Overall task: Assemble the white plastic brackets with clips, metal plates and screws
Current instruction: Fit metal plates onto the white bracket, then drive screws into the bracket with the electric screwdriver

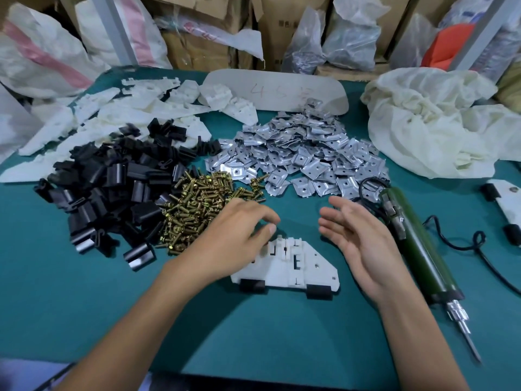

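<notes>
Both forearms reach in from the near edge over the green surface (84,292); left hand (239,235) lies over the left part of one white bracket (298,266), fingers bent with the thumb close to the fingertips; cannot tell whether they pinch anything (blurred). Right hand (363,238) hovers just right of the bracket, palm turned inward, fingers loosely apart, holding nothing. Bracket lies flat at centre, two fitted clips (318,290) on its near edge. Behind the left hand: brass screws (197,204); loose black clips (112,193) to their left; metal plates (304,159) behind right; spare white brackets (112,117) far left. Green electric screwdriver (417,244) lies beside the right hand.
</notes>
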`<state>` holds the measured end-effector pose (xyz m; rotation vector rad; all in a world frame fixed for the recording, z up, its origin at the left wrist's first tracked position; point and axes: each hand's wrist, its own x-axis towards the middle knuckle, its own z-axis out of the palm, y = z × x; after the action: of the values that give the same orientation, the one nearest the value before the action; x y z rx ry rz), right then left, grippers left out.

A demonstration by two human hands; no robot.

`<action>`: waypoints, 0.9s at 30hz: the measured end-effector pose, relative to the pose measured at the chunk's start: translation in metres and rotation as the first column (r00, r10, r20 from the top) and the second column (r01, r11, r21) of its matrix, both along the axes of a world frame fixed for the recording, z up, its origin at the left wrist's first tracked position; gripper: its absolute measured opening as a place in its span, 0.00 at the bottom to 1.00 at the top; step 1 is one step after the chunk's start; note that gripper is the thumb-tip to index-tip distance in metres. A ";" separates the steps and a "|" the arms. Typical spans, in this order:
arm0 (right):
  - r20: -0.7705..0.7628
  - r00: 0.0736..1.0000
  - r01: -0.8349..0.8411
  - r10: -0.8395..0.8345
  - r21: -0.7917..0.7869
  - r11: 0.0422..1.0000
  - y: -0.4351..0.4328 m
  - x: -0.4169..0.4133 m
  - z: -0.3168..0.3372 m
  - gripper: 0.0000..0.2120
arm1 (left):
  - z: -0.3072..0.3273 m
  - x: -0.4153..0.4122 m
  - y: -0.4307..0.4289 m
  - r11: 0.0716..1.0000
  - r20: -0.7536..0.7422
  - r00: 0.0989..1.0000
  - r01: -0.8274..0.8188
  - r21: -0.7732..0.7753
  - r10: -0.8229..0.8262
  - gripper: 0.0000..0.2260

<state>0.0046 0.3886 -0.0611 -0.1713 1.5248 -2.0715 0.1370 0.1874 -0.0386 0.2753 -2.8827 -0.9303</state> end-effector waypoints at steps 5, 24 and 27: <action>-0.390 0.887 -0.104 0.247 0.354 0.930 -0.037 -0.004 0.017 0.09 | 0.009 0.007 -0.028 0.978 -0.101 0.975 -0.203 -0.044 0.198 0.09; -0.333 0.034 0.258 0.942 0.914 0.313 -0.163 -0.016 0.040 0.12 | 0.019 0.033 -0.064 0.911 -0.282 0.867 -0.396 0.112 0.411 0.22; -0.276 0.073 0.206 0.958 0.944 0.257 -0.166 -0.022 0.042 0.13 | 0.016 0.028 -0.058 0.905 -0.260 0.867 -0.404 0.137 0.426 0.22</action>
<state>-0.0177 0.2229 -0.0191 -1.5930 2.4243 0.0120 0.1651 0.1290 -0.0227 0.6789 -2.3877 -0.9120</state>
